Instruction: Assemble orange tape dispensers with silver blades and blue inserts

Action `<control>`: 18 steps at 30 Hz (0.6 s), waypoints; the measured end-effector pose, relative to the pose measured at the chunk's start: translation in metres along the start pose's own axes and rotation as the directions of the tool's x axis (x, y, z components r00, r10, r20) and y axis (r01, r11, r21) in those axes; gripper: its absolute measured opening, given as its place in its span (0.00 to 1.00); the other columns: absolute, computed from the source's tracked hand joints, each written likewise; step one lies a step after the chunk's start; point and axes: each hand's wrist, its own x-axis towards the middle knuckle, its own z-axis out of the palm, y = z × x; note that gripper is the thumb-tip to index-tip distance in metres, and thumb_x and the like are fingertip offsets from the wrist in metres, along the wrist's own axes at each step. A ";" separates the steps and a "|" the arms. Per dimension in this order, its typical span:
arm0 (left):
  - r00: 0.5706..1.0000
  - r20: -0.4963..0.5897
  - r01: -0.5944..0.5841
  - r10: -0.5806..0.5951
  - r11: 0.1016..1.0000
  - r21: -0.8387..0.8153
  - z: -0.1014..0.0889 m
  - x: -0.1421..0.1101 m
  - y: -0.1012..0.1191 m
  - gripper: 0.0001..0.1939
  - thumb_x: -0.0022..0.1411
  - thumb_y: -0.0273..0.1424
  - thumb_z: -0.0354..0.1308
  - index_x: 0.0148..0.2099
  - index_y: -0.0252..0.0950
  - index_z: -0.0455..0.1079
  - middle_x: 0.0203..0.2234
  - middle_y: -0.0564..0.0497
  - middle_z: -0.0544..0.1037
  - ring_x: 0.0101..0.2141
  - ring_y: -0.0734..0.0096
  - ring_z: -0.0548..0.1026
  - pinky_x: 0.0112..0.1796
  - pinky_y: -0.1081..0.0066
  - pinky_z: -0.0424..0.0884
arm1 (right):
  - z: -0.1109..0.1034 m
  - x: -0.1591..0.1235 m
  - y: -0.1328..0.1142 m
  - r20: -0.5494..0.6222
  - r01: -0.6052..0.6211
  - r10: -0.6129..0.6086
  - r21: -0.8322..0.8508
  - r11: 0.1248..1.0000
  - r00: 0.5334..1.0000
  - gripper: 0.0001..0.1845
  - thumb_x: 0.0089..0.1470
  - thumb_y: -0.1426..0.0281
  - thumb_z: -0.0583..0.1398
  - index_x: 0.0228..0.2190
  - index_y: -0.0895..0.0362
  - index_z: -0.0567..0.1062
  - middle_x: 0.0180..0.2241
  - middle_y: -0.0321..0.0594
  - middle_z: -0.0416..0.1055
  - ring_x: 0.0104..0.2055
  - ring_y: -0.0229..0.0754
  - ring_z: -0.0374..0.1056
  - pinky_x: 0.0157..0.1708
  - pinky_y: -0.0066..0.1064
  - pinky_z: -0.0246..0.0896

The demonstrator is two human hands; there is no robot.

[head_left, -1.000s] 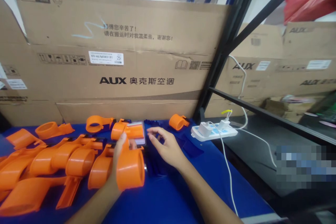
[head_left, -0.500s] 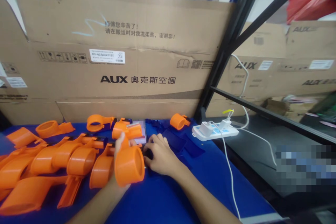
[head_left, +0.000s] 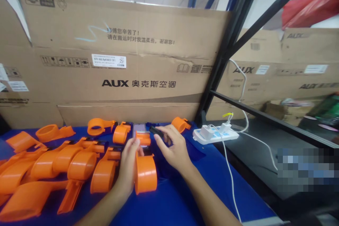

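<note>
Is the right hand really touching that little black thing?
Touching. The head view shows the right hand gripping the black piece, with one end sticking out.

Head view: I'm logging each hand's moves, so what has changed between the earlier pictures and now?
The right hand reached down, then rose, and now holds a small black piece. The left hand moved rightward, carrying the same orange dispenser. The other orange dispensers and the white power strip stayed where they were.
</note>
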 end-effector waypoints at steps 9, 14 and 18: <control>0.980 0.111 -0.185 0.163 0.955 0.233 0.001 -0.002 -0.006 0.17 0.63 0.48 0.64 0.37 0.38 0.74 0.24 0.54 0.72 0.27 0.70 0.68 0.33 0.71 0.64 | 0.003 -0.004 0.003 0.176 0.104 -0.103 0.004 0.995 0.979 0.16 0.65 0.64 0.60 0.53 0.50 0.79 0.37 0.42 0.72 0.38 0.44 0.70 0.41 0.38 0.69; 0.992 0.110 -0.083 0.068 0.987 0.141 0.005 -0.001 -0.007 0.18 0.60 0.48 0.66 0.38 0.38 0.74 0.21 0.55 0.72 0.24 0.72 0.68 0.30 0.74 0.65 | 0.000 -0.003 -0.001 0.226 0.067 -0.072 0.031 0.997 0.972 0.18 0.66 0.65 0.59 0.55 0.51 0.77 0.34 0.41 0.73 0.35 0.44 0.70 0.39 0.37 0.68; 0.992 0.074 0.103 -0.103 0.995 0.009 0.006 0.003 -0.008 0.21 0.54 0.49 0.71 0.32 0.35 0.72 0.18 0.54 0.73 0.19 0.74 0.67 0.23 0.75 0.64 | -0.003 -0.002 -0.001 0.300 0.025 -0.059 0.116 0.993 0.952 0.20 0.67 0.66 0.57 0.59 0.50 0.72 0.36 0.39 0.74 0.34 0.42 0.69 0.36 0.34 0.67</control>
